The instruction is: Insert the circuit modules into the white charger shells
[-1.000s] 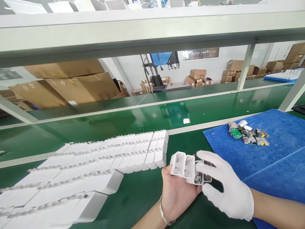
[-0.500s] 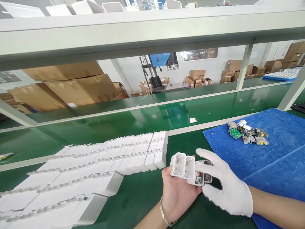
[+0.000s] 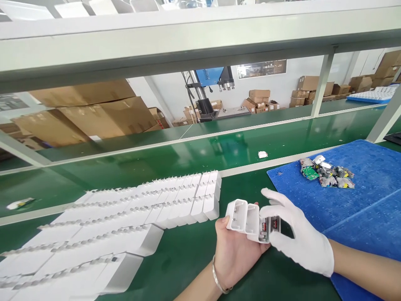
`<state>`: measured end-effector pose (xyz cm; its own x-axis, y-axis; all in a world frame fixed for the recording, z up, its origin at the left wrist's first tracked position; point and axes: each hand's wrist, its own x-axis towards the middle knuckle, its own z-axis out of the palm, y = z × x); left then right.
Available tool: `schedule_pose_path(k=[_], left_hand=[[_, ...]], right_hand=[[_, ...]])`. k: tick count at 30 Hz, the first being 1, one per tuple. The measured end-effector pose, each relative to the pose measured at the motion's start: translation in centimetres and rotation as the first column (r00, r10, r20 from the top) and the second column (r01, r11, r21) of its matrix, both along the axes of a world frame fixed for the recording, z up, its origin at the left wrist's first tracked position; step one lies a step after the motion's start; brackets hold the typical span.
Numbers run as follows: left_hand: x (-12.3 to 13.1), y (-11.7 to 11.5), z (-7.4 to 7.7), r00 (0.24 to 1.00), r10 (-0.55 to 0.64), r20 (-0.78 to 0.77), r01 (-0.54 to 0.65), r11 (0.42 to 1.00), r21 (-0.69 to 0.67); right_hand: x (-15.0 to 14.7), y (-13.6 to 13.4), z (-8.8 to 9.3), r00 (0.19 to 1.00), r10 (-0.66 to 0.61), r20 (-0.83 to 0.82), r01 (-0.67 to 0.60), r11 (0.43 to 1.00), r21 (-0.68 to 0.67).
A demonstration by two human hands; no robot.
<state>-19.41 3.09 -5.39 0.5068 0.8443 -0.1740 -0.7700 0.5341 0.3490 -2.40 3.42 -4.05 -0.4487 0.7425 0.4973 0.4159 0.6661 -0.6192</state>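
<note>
My left hand (image 3: 236, 255), bare with a bracelet at the wrist, grips a row of white plastic housings (image 3: 237, 215) from below, their open ends facing me. The two housings at the left show bare insides. At the right end, circuit boards (image 3: 264, 228) with red and metal parts sit inside the housings. My right hand (image 3: 297, 234), in a white glove, has its fingers over the top and its thumb at the front of the right-end housings. The glove hides part of them. Left of my hands, several rows of similar white housings (image 3: 184, 209) lie on the green surface.
A pile of circuit board assemblies (image 3: 327, 173) lies on a blue mat (image 3: 369, 209) at the right. A small white piece (image 3: 262, 154) rests on the green belt (image 3: 150, 161) behind. A white shelf beam (image 3: 200, 37) spans overhead, with posts (image 3: 322, 83) at the right.
The white piece and the item at the far left have shifted right along the green belt. My right hand has moved slightly about the right-end housings, and the boards' red parts show more clearly.
</note>
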Motion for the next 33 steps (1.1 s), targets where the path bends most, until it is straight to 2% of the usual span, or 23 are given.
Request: schedule_pose_path(k=[4,5,7,8,10,11,12,13,15,16,18,19,21,23,24,26,27,28,30,33], left_hand=[[0.0,0.0,0.1,1.000,0.005,0.009,-0.005,1.000,0.030],[0.0,0.0,0.0,1.000,0.003,0.012,-0.003,1.000,0.024],[-0.2,0.0,0.0,1.000,0.006,0.012,-0.006,1.000,-0.017],[-0.3,0.0,-0.1,1.000,0.016,0.010,-0.016,0.999,-0.040],[-0.4,0.1,-0.2,0.999,0.037,-0.001,-0.037,0.997,-0.070],[-0.5,0.2,-0.2,0.999,0.047,-0.008,-0.048,0.996,-0.075],[-0.5,0.2,-0.2,0.999,0.053,-0.011,-0.054,0.996,-0.074],[-0.6,0.3,-0.2,0.998,0.056,-0.011,-0.056,0.996,-0.071],[-0.5,0.4,-0.2,0.998,0.057,-0.005,-0.057,0.997,-0.047],[-0.5,0.4,-0.2,0.998,0.058,-0.004,-0.058,0.998,-0.027],[-0.6,0.4,-0.2,0.997,0.073,-0.012,-0.073,0.997,0.003],[-0.6,0.5,-0.2,0.996,0.089,-0.021,-0.089,0.996,0.007],[-0.8,0.5,-0.1,0.991,0.126,-0.039,-0.127,0.992,-0.019],[-1.0,0.7,0.0,0.987,0.154,-0.055,-0.157,0.986,-0.062],[-1.1,0.7,0.2,0.985,0.159,-0.063,-0.164,0.983,-0.082],[-1.2,0.9,0.4,0.983,0.166,-0.072,-0.173,0.979,-0.105],[-1.2,0.9,0.4,0.983,0.170,-0.072,-0.177,0.978,-0.109],[-1.2,1.0,0.5,0.982,0.176,-0.069,-0.182,0.977,-0.108],[-1.1,1.0,0.5,0.980,0.189,-0.058,-0.193,0.977,-0.095],[-1.0,0.9,0.5,0.981,0.186,-0.054,-0.190,0.978,-0.082]], right_hand=[[-0.4,-0.2,0.5,0.991,0.126,-0.040,-0.121,0.987,0.102],[-0.5,0.0,0.4,0.991,0.105,-0.083,-0.098,0.991,0.089],[-0.4,1.0,0.1,0.975,-0.086,-0.204,0.084,0.996,-0.020],[-0.3,1.6,-0.2,0.944,-0.221,-0.244,0.198,0.973,-0.118],[0.3,2.9,-0.7,0.865,-0.441,-0.239,0.368,0.881,-0.297],[0.6,3.3,-0.8,0.846,-0.492,-0.207,0.410,0.847,-0.339],[0.9,3.5,-0.8,0.846,-0.503,-0.178,0.432,0.841,-0.324],[1.1,3.5,-0.7,0.869,-0.470,-0.156,0.427,0.871,-0.244],[1.2,2.8,-0.4,0.954,-0.283,-0.100,0.290,0.954,0.070],[1.1,2.3,-0.2,0.985,-0.166,-0.035,0.170,0.957,0.233],[0.8,1.6,-0.2,0.994,-0.027,0.101,-0.019,0.902,0.431],[0.8,1.7,-0.3,0.991,-0.031,0.129,-0.033,0.885,0.464],[1.3,2.9,-0.7,0.976,-0.172,0.133,0.098,0.893,0.440],[2.7,5.3,-1.0,0.895,-0.401,0.194,0.324,0.885,0.335],[3.9,6.8,-1.0,0.813,-0.516,0.269,0.445,0.850,0.282],[6.6,9.5,-0.5,0.570,-0.718,0.400,0.679,0.685,0.263],[7.9,10.5,-0.2,0.459,-0.768,0.448,0.753,0.604,0.263],[9.1,11.3,0.2,0.400,-0.776,0.488,0.783,0.566,0.258],[10.8,11.9,0.6,0.378,-0.762,0.526,0.789,0.562,0.246],[11.1,11.6,0.4,0.422,-0.759,0.496,0.751,0.599,0.277]])
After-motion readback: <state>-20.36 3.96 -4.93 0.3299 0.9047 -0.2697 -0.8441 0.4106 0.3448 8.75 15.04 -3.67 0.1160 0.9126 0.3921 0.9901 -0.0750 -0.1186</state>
